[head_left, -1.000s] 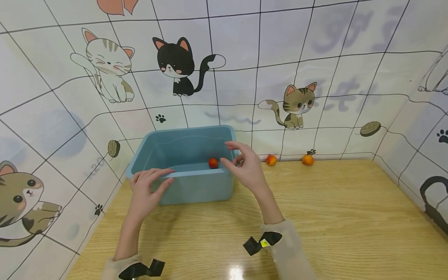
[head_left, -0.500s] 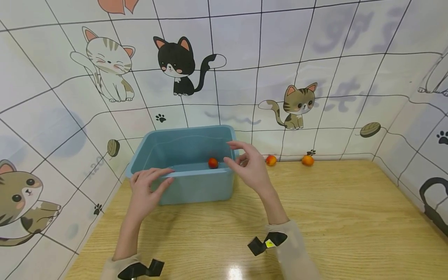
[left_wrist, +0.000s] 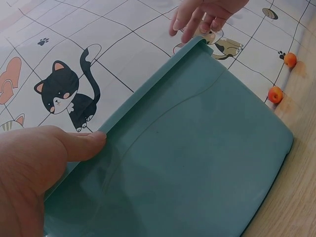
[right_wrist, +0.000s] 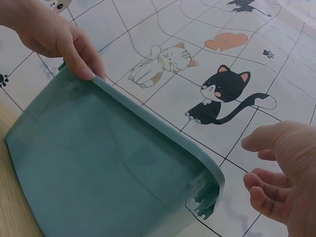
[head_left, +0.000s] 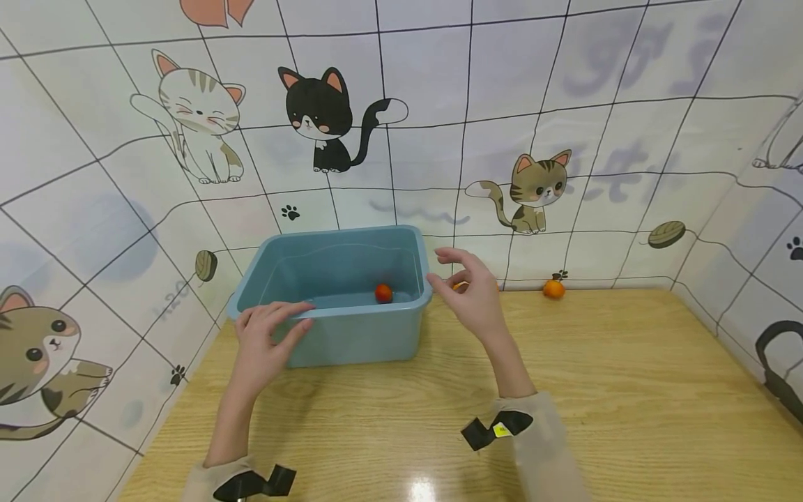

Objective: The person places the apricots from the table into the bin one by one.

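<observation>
A blue plastic bin [head_left: 351, 335] stands on the table against the back wall, with a small round red fruit [head_left: 384, 293] inside. My left hand [head_left: 266, 345] grips the bin's front rim near its left corner, thumb outside and fingers over the edge. In the left wrist view, that thumb [left_wrist: 86, 147] lies along the rim. Just off the bin's right side is my right hand [head_left: 473, 296], holding nothing, with thumb and fingers apart and loosely bent. It mostly hides an orange-red fruit [left_wrist: 275, 95] in the head view, which the left wrist view shows by the wall.
An orange fruit [head_left: 554, 289] lies farther right at the wall's foot. The wooden table [head_left: 627, 390] extends to the right and front. Cat-printed walls [head_left: 433, 70] enclose the back and sides. A black curved object [head_left: 778, 362] is at the right edge.
My right hand has moved right, from over the bin's right rim to beside it, and now covers most of the nearer fruit. The left hand and the bin have stayed put.
</observation>
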{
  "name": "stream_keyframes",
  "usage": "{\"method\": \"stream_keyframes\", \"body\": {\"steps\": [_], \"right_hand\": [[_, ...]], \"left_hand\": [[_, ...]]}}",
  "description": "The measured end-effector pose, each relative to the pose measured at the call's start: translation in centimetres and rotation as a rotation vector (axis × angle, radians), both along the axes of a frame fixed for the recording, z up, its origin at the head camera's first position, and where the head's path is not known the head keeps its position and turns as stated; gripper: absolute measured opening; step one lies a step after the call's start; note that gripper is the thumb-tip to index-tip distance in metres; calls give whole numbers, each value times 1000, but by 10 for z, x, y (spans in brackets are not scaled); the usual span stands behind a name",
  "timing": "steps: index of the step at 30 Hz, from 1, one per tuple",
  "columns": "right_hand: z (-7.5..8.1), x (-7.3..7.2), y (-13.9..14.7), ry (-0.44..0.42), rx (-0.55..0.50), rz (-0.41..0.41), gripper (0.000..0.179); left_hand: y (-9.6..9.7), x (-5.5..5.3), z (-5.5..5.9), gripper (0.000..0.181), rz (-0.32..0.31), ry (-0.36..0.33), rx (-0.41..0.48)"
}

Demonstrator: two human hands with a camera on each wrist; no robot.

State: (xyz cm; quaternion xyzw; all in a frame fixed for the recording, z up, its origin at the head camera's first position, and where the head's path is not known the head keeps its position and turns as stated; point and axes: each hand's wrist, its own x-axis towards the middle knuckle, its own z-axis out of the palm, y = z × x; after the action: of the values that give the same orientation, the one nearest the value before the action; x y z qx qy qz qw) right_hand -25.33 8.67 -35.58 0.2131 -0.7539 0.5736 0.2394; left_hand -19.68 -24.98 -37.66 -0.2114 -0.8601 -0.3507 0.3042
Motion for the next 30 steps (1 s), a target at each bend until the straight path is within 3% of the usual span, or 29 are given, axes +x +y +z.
{"method": "stream_keyframes", "body": {"steps": [8, 13, 19, 30], "right_hand": [[-7, -11, 14, -43, 8, -55, 36], [-18, -24, 23, -107, 25, -85, 37], [-30, -40, 30, -182, 76, -119, 39], [-36, -63, 32, -223, 177, -144, 41]], "left_hand": [[1, 0, 0, 27, 1, -4, 7], [2, 0, 0, 28, 1, 0, 12], [1, 1, 0, 27, 0, 1, 3], [2, 2, 1, 27, -6, 7, 4]]}}
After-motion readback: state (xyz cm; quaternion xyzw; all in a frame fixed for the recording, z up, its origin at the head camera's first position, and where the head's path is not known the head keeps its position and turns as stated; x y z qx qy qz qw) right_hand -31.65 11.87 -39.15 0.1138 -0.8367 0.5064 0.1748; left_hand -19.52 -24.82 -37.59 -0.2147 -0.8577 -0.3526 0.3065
